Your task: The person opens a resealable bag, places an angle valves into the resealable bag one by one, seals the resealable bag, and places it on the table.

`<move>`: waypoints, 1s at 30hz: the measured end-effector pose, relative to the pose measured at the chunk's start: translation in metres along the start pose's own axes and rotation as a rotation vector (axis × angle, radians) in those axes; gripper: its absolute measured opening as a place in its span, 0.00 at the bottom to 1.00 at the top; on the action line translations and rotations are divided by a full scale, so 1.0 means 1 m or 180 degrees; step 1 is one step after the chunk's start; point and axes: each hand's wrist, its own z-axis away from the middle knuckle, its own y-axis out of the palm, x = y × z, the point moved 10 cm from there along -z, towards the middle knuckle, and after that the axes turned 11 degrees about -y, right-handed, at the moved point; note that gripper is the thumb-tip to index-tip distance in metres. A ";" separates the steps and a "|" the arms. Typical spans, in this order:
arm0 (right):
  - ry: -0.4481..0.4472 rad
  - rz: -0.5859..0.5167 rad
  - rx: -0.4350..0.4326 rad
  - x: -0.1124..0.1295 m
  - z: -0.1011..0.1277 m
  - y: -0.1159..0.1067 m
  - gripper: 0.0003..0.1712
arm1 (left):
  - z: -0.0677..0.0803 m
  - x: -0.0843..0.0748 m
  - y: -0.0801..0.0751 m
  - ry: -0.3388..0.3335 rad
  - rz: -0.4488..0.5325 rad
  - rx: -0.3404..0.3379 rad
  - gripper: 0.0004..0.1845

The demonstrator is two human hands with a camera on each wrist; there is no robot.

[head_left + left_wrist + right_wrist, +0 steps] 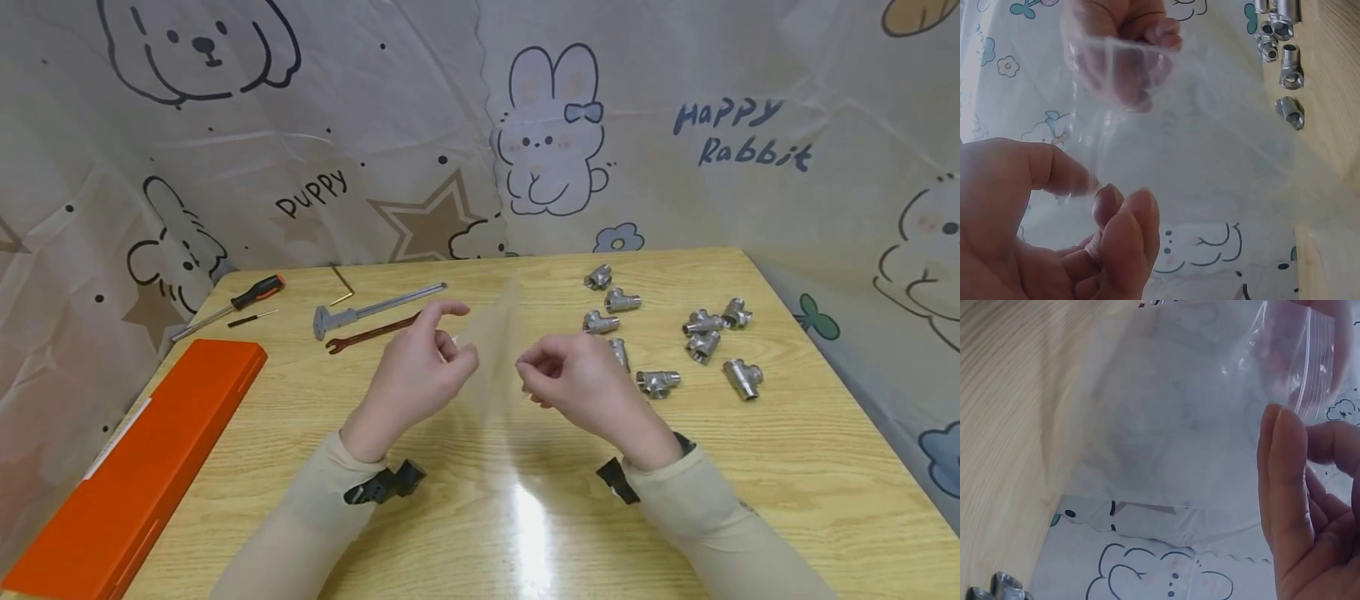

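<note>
A clear plastic zip bag hangs in the air above the wooden table, stretched between both hands. My left hand pinches its left top edge between thumb and fingers. My right hand pinches the opposite edge. In the left wrist view the left hand holds the bag, and the right hand shows through the film. The right wrist view has the right hand at the bag's zip strip. The bag looks empty.
Several steel tee pipe fittings lie scattered at the right rear of the table. At the left lie an orange case, a screwdriver, a caliper, a small wrench and a hex key. Cartoon-print cloth surrounds the table.
</note>
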 end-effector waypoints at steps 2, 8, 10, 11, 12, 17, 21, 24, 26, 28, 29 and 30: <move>-0.0092 -0.0007 0.0033 0.005 0.001 0.001 0.04 | 0.000 -0.003 0.001 0.0070 -0.0080 -0.0038 0.24; -0.0111 0.0218 -0.0139 0.004 0.002 -0.011 0.13 | 0.008 -0.016 0.000 0.0298 -0.0147 -0.0075 0.20; -0.0066 0.0333 -0.0233 0.001 0.001 -0.017 0.11 | 0.013 -0.021 -0.004 0.0355 -0.0136 -0.0095 0.19; -0.0034 0.0379 -0.0257 -0.002 0.001 -0.020 0.10 | 0.015 -0.023 -0.007 0.0380 -0.0129 -0.0107 0.19; -0.0002 0.0416 -0.0265 -0.004 0.001 -0.022 0.08 | 0.018 -0.025 -0.010 0.0397 -0.0118 -0.0117 0.19; 0.0265 0.0475 -0.0191 -0.021 0.000 -0.032 0.05 | 0.024 -0.023 -0.032 0.0295 -0.0133 -0.0267 0.19; 0.0377 0.0489 -0.0111 -0.029 -0.001 -0.036 0.05 | 0.025 -0.019 -0.041 0.0204 -0.0198 -0.0333 0.18; 0.0278 0.0504 -0.0074 -0.026 -0.002 -0.035 0.07 | 0.025 -0.020 -0.041 0.0216 -0.0230 -0.0273 0.16; 0.0151 0.0474 -0.0088 -0.021 -0.003 -0.034 0.07 | 0.025 -0.020 -0.040 0.0206 -0.0206 -0.0183 0.13; 0.0044 0.0404 -0.0105 -0.017 -0.003 -0.033 0.07 | 0.025 -0.020 -0.039 0.0197 -0.0163 -0.0077 0.12; -0.0017 0.0398 -0.0119 -0.015 -0.002 -0.033 0.06 | 0.025 -0.020 -0.039 0.0195 -0.0149 -0.0031 0.11; -0.0071 0.0390 -0.0124 -0.013 -0.002 -0.033 0.05 | 0.024 -0.020 -0.040 0.0182 -0.0125 0.0014 0.11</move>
